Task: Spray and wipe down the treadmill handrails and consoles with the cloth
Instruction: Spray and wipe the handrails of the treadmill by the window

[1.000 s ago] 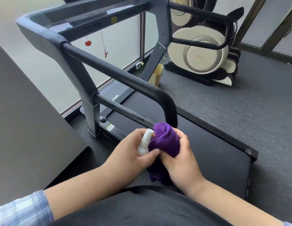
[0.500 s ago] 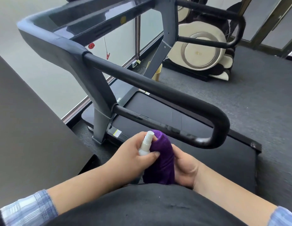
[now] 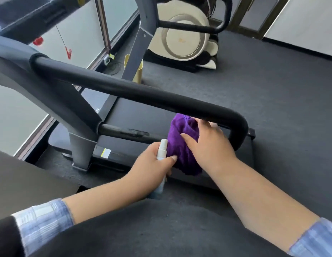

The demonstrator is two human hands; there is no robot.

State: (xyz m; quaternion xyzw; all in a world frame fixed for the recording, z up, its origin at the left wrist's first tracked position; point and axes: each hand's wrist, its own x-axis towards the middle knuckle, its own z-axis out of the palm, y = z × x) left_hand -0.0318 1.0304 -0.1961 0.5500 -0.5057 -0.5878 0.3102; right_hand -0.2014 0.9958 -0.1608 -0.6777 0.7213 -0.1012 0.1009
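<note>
Hands: two. Left hand (image 3: 152, 162) grips one white spray bottle (image 3: 162, 149), nozzle up, thumb touching the cloth. Right hand (image 3: 208, 145) holds one purple cloth (image 3: 180, 141), fingers curled round it.
Cloth position: bunched just under the upper handrail (image 3: 143, 93), over the lower rail (image 3: 124, 132), above the treadmill belt (image 3: 135, 115).
Rails counted: two on the near side, joined by one curved end; one far handrail (image 3: 198, 27).
Other machine: one cream massage chair (image 3: 185, 37) behind.
Change vs 0.5 s ago: right hand and cloth have risen from beside the lap to the rail loop; bottle hand has lifted slightly.
</note>
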